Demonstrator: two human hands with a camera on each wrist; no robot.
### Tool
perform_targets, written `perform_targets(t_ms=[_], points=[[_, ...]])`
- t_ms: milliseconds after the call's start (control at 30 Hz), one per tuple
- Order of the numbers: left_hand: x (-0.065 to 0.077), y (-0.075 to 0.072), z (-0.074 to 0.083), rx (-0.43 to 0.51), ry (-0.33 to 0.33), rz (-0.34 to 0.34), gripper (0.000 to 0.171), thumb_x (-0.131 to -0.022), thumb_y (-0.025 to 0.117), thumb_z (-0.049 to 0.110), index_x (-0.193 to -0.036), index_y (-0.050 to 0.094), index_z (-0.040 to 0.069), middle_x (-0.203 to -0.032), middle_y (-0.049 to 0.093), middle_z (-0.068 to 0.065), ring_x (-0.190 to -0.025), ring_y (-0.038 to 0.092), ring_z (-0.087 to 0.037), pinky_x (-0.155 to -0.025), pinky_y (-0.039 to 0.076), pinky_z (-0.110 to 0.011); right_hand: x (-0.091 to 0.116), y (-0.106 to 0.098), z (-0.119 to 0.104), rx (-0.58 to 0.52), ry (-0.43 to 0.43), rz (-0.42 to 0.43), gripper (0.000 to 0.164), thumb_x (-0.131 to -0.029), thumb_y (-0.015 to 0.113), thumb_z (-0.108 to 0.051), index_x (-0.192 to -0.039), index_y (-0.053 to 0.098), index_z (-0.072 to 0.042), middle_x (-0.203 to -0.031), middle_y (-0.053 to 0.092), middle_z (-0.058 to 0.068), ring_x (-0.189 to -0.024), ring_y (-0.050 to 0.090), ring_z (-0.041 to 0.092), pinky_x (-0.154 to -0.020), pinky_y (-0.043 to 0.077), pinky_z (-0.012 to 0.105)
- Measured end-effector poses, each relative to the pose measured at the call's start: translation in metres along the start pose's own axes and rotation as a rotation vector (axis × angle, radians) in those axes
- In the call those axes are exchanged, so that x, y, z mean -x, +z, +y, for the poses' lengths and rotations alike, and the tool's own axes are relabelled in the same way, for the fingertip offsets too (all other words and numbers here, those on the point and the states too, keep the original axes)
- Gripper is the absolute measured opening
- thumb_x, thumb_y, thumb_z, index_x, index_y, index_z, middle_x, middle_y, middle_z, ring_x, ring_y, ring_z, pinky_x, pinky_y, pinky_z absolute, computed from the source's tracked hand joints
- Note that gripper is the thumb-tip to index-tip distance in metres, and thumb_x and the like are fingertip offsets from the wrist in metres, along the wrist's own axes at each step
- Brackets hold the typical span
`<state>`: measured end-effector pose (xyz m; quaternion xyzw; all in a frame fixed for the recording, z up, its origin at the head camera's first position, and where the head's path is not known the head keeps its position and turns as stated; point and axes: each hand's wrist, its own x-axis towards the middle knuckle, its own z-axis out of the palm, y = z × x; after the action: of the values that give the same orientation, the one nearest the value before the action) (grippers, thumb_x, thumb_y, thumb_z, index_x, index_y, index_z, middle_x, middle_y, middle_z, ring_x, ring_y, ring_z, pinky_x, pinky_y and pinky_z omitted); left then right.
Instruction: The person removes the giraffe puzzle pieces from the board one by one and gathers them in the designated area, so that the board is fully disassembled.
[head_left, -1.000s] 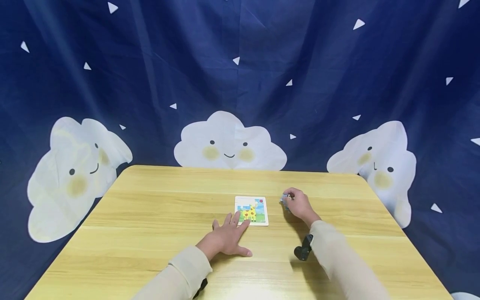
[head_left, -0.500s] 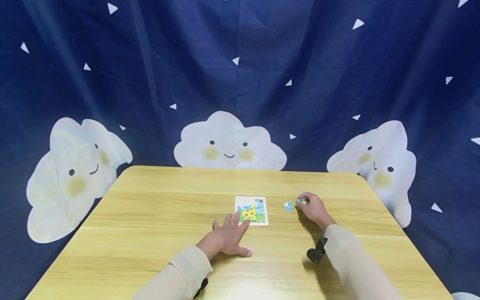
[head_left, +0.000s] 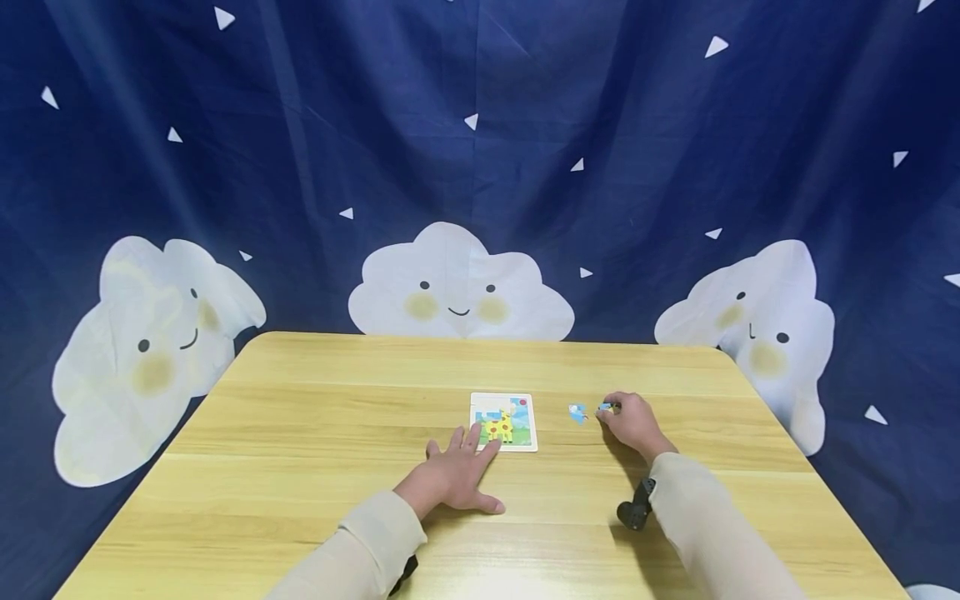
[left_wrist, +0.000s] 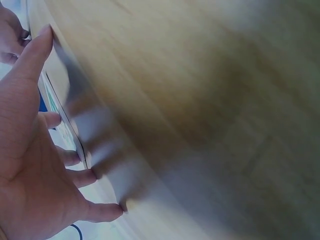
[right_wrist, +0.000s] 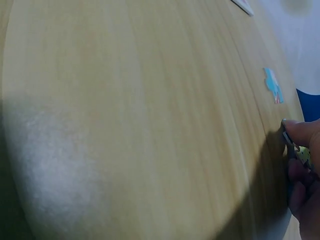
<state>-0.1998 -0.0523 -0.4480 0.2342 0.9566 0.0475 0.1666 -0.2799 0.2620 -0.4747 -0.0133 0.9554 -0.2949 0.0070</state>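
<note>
A square giraffe jigsaw puzzle (head_left: 517, 422) with a white frame lies flat on the table, its upper left part showing white. My left hand (head_left: 453, 477) is spread on the wood, fingertips on the puzzle's near edge; in the left wrist view that hand (left_wrist: 37, 165) has its fingers apart. To the right, my right hand (head_left: 633, 423) pinches a small puzzle piece (head_left: 605, 407) between thumb and fingers, low over the table. A yellow patch of that puzzle piece (right_wrist: 304, 154) shows in the right wrist view. A loose blue puzzle piece (head_left: 577, 412) lies between puzzle and right hand.
The pale wooden table (head_left: 315, 417) reaches back to a dark blue curtain (head_left: 480, 167) with white clouds and triangles. A black wrist camera (head_left: 636, 506) hangs below the right sleeve.
My right hand has moved right, away from the loose blue piece, which now lies uncovered, and still holds another piece. The left hand and the puzzle have stayed in place.
</note>
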Motion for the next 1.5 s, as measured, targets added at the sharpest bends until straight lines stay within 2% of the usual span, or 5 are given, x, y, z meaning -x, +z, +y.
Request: perform_targets(t_ms=[133, 367, 800, 1233, 1500], points=[[0.000, 0.000, 0.000, -0.004, 0.000, -0.001, 0.097, -0.072, 0.059, 0.073, -0.149, 0.027, 0.023, -0.156, 0.017, -0.016, -0.140, 0.021, -0.041, -0.097, 0.025, -0.070, 0.000, 0.002, 0.001, 0.044, -0.027, 0.026, 0.036, -0.089, 0.064, -0.016, -0.117, 0.061, 0.007, -0.116, 0.055, 0.028, -0.112, 0.048, 0.041, -0.095, 0.040, 0.054], [-0.002, 0.001, 0.000, -0.007, -0.005, -0.011, 0.098, -0.072, 0.058, 0.074, -0.150, 0.025, 0.024, -0.156, 0.016, -0.016, -0.141, 0.020, -0.040, -0.098, 0.025, -0.070, 0.001, 0.004, 0.002, 0.059, -0.046, 0.069, 0.034, -0.088, 0.065, -0.016, -0.114, 0.062, 0.006, -0.108, 0.055, 0.024, -0.100, 0.049, 0.034, -0.089, 0.042, 0.052], [-0.002, 0.001, 0.000, -0.008, -0.010, -0.015, 0.098, -0.072, 0.059, 0.074, -0.150, 0.025, 0.025, -0.157, 0.015, -0.016, -0.141, 0.020, -0.040, -0.098, 0.025, -0.070, 0.002, 0.004, -0.001, 0.032, -0.039, 0.065, 0.038, -0.091, 0.062, -0.018, -0.118, 0.058, 0.008, -0.109, 0.053, 0.023, -0.100, 0.048, 0.032, -0.087, 0.043, 0.049], [-0.002, 0.001, 0.000, -0.010, -0.012, -0.017, 0.098, -0.072, 0.059, 0.074, -0.150, 0.025, 0.025, -0.157, 0.015, -0.015, -0.141, 0.020, -0.039, -0.098, 0.025, -0.069, 0.001, 0.010, -0.026, -0.048, -0.041, 0.059, 0.038, -0.092, 0.059, -0.019, -0.121, 0.057, 0.005, -0.116, 0.051, 0.024, -0.105, 0.052, 0.037, -0.088, 0.044, 0.049], [-0.003, 0.001, 0.000, -0.012, -0.012, -0.016, 0.098, -0.072, 0.059, 0.074, -0.150, 0.025, 0.025, -0.157, 0.016, -0.015, -0.141, 0.020, -0.040, -0.098, 0.026, -0.069, -0.002, 0.020, -0.043, -0.103, -0.091, 0.047, 0.034, -0.092, 0.060, -0.018, -0.118, 0.060, 0.004, -0.115, 0.052, 0.021, -0.105, 0.053, 0.035, -0.090, 0.044, 0.048]])
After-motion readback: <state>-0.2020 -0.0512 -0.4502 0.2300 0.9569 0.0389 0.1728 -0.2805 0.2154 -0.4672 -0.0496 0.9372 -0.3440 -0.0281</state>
